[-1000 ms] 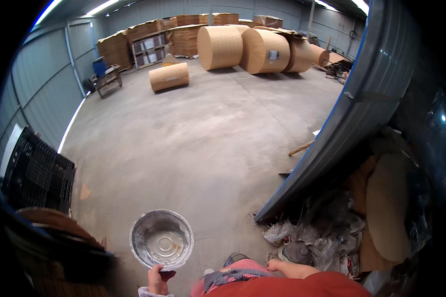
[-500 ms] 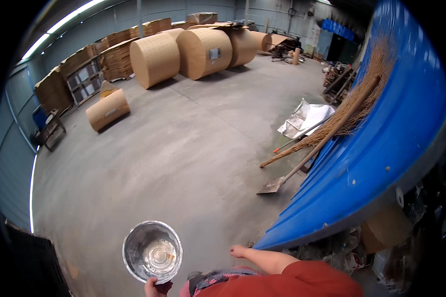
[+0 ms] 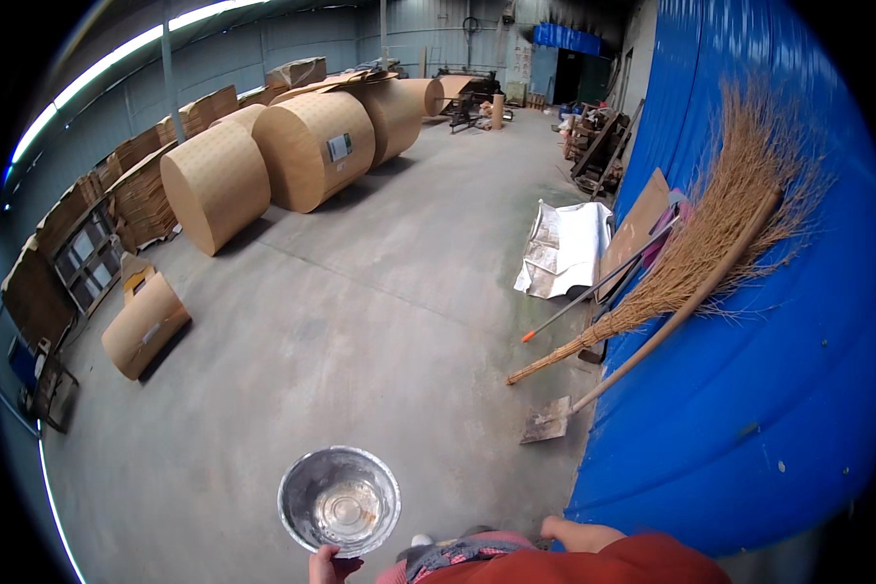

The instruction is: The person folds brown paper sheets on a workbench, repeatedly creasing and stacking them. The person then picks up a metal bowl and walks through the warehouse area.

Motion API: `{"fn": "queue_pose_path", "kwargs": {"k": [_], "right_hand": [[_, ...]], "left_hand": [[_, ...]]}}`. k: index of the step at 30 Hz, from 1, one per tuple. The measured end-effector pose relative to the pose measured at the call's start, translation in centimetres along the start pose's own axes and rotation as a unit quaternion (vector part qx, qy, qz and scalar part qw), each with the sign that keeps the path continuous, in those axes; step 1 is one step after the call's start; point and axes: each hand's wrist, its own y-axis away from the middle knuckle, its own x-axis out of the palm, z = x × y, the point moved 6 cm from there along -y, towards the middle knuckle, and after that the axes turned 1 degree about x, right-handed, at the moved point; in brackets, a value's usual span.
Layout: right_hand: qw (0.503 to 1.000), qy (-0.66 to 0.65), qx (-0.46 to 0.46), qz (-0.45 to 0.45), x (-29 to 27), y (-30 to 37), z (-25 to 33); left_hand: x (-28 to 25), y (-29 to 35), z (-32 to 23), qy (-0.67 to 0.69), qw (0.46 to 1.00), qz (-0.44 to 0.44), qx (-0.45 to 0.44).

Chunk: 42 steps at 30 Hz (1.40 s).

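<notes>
A round silvery metal basin is held out low in front of me, its stained inside facing up and nothing in it. My left hand grips its near rim, thumb over the edge. My right hand hangs low at my right side, close to the bottom of a blue corrugated sheet wall; its fingers are too foreshortened to make out. Against that wall lean a large twig broom and a wooden-handled shovel, both ahead of my right hand and apart from it.
Big brown paper rolls stand at the far left, with a smaller roll lying nearer. White sheeting and an orange-tipped pole lie beside the blue wall. Wooden scraps are piled farther back. Grey concrete floor stretches between.
My view has swung to the right, and the rolls now sit farther left. The basin stays in my left hand. More of the blue wall and broom shows.
</notes>
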Motion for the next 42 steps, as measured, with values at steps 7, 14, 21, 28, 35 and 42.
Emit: {"fn": "queue_pose_path", "kwargs": {"k": [7, 14, 21, 28, 35, 42], "right_hand": [[0.999, -0.027, 0.027, 0.031, -4.4, -2.8, -3.0], [0.985, -0.156, 0.023, 0.073, -18.8, -16.8, 1.0], [0.932, -0.292, -0.059, -0.208, -59.2, -30.0, 6.8], [0.912, -0.339, -0.08, -0.216, -78.0, -38.4, 7.5], [0.988, -0.146, 0.023, -0.035, -68.5, -43.3, -1.8], [0.892, -0.427, 0.132, 0.063, -70.9, -48.6, -8.2]], "left_hand": [[11.4, -16.6, -17.8, -0.036, 0.996, 0.079, -0.026], [21.7, -29.7, -28.2, -0.05, 0.993, 0.106, -0.027], [27.9, -41.6, -35.2, 0.001, 0.989, 0.13, -0.067], [36.9, -59.1, -43.5, -0.051, 0.986, 0.137, -0.08], [52.7, -75.7, -57.4, -0.084, 0.981, 0.151, -0.083], [73.6, -88.0, -66.2, -0.102, 0.968, 0.221, -0.063]]}}
